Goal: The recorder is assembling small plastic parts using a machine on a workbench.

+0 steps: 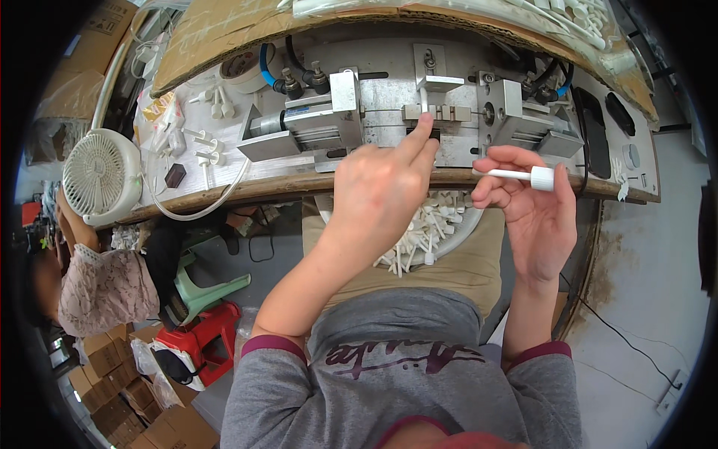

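Note:
My left hand reaches over the metal fixture, its index finger stretched out and its thumb hidden beneath. That fingertip touches the near end of a white rod-shaped piece at the slotted metal block. To the right, my right hand holds a white cap with a thin rod, the rod pointing left and the ribbed cap near the palm. Below both hands, a white basin full of similar white capped rods rests on my lap, partly covered by my left hand.
Metal clamp units flank the block, left and right. A white fan and loose white caps lie leftward; a black phone lies at right. Cardboard overhangs the bench. Another person's patterned sleeve shows at left.

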Demonstrator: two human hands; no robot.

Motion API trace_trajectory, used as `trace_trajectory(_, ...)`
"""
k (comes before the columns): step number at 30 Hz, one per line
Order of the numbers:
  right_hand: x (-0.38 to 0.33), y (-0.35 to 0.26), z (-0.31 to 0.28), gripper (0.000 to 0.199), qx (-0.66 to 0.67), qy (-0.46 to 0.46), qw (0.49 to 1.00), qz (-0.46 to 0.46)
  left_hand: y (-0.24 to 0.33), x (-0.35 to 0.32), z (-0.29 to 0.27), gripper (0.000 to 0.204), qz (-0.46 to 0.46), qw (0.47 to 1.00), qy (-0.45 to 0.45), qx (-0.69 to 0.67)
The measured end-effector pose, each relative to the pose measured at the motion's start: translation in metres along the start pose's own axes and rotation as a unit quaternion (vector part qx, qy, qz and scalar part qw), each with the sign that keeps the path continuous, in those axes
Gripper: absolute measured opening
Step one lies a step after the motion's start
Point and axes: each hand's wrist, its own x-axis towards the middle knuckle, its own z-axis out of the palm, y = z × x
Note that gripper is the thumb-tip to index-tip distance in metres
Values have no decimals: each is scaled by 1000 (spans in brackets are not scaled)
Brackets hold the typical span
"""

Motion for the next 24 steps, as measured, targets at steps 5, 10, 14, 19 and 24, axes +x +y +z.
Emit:
trace_trajectory(5, -7, -5, 0, 24, -79, -9, 995, -60, 0, 6, -2, 26, -1, 1000, -26, 10)
trace_trajectory(10, -5, -1, 2, 36, -326, -15, 926, -190, -3, 13, -16, 26, 10, 998, -45, -36)
trace_trajectory(14, 4, 8, 7, 31, -512, -23, 807, -294, -17, 51, -49, 23, 27, 990, 43, -134)
trace_trajectory(19, 17, 24, 10, 27, -629, -74, 705, -319, -51, 119, -79, 20, 89, 982, 162, 35)
trace_trajectory(24, 33, 35, 17, 21, -687, -97, 629, -351, -87, 166, -60, 22, 2, 999, 5, 52)
